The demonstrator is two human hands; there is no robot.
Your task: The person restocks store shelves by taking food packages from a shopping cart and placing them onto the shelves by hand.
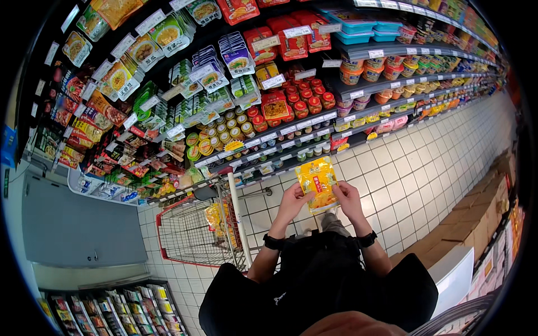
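Food packet [317, 185]: between left hand [292, 203] and right hand [348, 200]
Shopping cart [239, 218]: left, bags [216, 217] inside
Grocery shelves [294, 127]: ahead
Cardboard boxes [469, 215]: on the right

- I'm in a supermarket aisle [414, 168].
- Packed shelves [356, 50] of jars [300, 106] and packets [238, 59] face me.
- Price tags [297, 32] edge the shelves.
- A shopping cart [239, 221] stands at my left.

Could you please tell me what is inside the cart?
The cart holds yellow packets, near its handle. They lie bunched together, so I cannot tell how many; anything beneath them is covered.
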